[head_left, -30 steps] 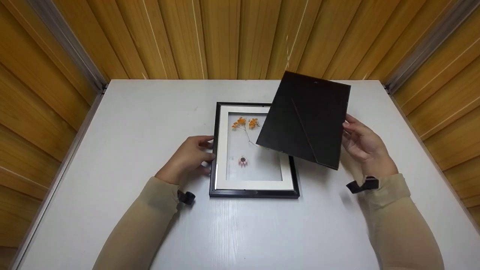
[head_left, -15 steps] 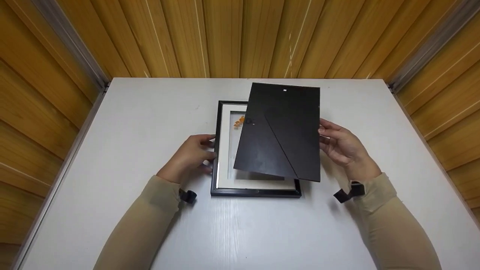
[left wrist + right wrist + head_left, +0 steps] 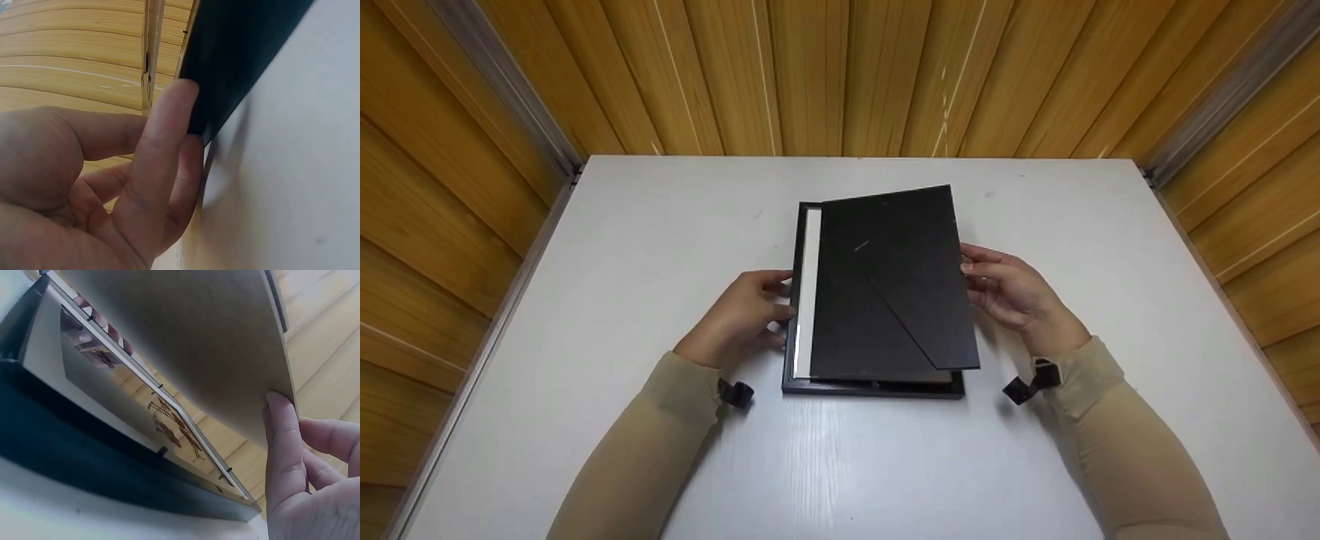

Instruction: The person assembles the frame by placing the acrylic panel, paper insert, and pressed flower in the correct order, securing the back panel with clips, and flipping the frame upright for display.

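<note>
A black picture frame (image 3: 877, 389) lies face down on the white table. Its cream mat shows as a strip along the left. My left hand (image 3: 737, 316) holds the frame's left side, thumb and fingertips against the black edge (image 3: 242, 50) in the left wrist view. With thumb and fingers my right hand (image 3: 1014, 296) pinches the right edge of the black backing board (image 3: 900, 300). The board slants over the frame, its left side down in it and its right side raised. Under the board's brown inner face (image 3: 185, 337), pressed dried flowers (image 3: 169, 430) are visible.
The white table (image 3: 840, 465) carries the frame near its middle. Wood-look panels (image 3: 810, 75) stand behind the table and at both sides, with metal posts at the corners. A black strap device (image 3: 735, 394) sits on each wrist.
My right hand has brought the backing board left and down, from the frame's right side to over it, covering the flowers in the head view. The left hand and frame stay put.
</note>
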Motion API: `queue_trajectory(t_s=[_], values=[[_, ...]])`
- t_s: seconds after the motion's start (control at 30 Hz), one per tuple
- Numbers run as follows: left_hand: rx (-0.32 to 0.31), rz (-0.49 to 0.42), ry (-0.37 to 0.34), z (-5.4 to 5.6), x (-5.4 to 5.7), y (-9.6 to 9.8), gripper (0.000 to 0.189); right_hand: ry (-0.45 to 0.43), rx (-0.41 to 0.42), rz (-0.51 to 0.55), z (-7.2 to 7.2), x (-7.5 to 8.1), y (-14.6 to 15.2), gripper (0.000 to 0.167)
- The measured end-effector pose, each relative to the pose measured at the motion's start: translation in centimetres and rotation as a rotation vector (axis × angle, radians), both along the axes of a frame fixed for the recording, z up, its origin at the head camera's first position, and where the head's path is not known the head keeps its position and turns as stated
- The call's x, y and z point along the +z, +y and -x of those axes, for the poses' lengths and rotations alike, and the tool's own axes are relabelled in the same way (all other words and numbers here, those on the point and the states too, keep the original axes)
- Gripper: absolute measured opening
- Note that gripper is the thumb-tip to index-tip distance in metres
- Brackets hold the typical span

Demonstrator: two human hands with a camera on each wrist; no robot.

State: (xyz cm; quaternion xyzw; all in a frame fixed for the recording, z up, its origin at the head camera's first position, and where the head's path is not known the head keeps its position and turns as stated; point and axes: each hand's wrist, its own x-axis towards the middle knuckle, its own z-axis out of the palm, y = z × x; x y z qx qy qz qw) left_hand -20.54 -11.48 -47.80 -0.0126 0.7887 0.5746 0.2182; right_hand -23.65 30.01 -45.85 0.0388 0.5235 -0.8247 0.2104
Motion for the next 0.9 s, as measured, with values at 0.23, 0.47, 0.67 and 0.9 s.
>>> queue_trajectory(t_s=[0.23, 0.47, 0.67, 0.9], values=[[-0.006, -0.014, 0.0, -0.1, -0.3, 0.1, 0.075, -0.009, 0.023, -0.03, 0.3, -0.5, -1.2, 0.038], [-0.013, -0.018, 0.005, -0.3, -0.2, -0.1, 0.076, 0.004, 0.021, -0.056, 0.2, -1.0, -1.7, 0.038], [-0.011, -0.027, -0.007, -0.4, -0.2, -0.5, 0.078, 0.083, 0.004, -0.173, 0.0, -1.3, -2.3, 0.048], [-0.021, 0.024, 0.018, -0.6, -0.3, -0.8, 0.077, 0.168, 0.024, -0.288, -0.2, -1.5, -2.5, 0.068]])
